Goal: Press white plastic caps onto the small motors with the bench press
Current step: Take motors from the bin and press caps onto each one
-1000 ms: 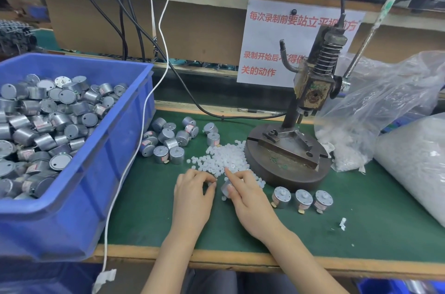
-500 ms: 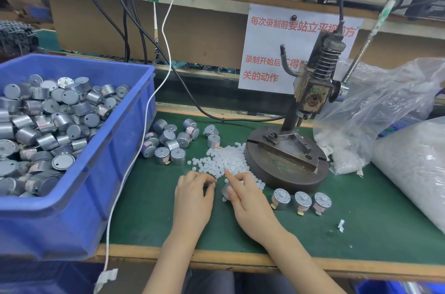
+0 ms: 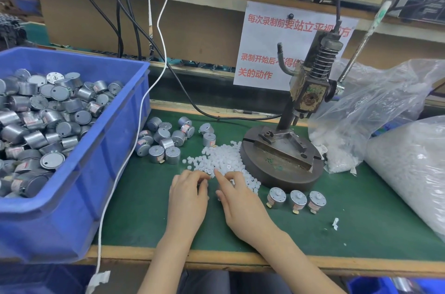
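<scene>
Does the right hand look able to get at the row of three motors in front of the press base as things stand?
Probably yes. The three motors stand just to the right of the right hand, with only bare green mat between them.

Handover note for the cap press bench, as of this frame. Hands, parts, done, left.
Left hand and right hand: both at the near edge of the cap pile, fingers curled; what they grip is hidden.
Bench press: fixture empty.
Done: three motors in a row before the press base, seemingly capped.
Left: loose motors beside the blue bin, plus the full bin.
</scene>
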The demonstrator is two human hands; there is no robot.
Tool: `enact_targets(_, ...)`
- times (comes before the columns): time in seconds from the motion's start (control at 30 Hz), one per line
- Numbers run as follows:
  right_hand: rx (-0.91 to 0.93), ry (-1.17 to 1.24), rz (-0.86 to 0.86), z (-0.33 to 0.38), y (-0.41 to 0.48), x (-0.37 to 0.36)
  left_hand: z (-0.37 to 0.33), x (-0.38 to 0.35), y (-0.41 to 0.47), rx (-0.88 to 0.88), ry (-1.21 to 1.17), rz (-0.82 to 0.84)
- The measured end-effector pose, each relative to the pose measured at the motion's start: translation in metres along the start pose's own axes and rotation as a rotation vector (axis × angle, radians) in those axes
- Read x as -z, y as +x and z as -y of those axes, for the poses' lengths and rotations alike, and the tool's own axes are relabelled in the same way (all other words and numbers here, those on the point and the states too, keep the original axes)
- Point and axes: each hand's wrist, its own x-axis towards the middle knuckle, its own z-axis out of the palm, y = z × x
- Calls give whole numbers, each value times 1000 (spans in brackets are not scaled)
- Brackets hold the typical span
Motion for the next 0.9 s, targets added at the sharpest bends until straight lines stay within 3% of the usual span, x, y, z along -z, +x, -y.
enact_targets(0.6,1,3,-26,5,-3,-3,-2,5,-3,23,-50,29)
enact_targets(0.7,-43,193,-55,2,-4,2,-5,6,-3,17,-94,38)
enact_targets(0.9,-143,637,-273,2,-7,9,-14,10,-9,-123,-279,119)
